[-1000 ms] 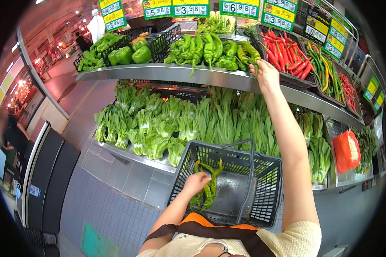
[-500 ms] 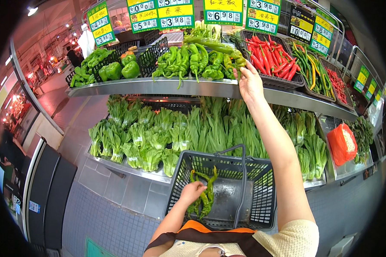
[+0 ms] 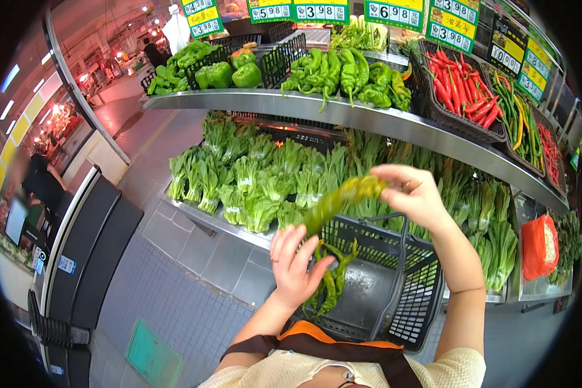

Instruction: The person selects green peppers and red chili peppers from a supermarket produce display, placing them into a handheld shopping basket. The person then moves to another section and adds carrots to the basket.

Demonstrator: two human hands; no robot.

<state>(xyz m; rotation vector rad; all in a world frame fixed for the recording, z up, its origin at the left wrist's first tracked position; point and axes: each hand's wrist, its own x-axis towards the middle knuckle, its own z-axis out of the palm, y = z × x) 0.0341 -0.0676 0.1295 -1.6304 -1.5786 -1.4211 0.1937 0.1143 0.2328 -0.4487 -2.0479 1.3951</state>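
My right hand grips a long wrinkled green pepper by its stem end, above a black plastic shopping basket. The pepper's tip points down toward my left hand, which is open with fingers spread just below it, over the basket's near rim. Several long green peppers lie in the basket. On the steel upper shelf sits a pile of the same green peppers.
Green bell peppers lie at the shelf's left, red chillies in a black crate to the right. Leafy greens fill the lower shelf. Price signs hang along the top. A dark cabinet stands at left on a tiled floor.
My right hand came down from the upper shelf with a green pepper and now holds it over the basket. My left hand lifted out of the basket and opened beneath the pepper.
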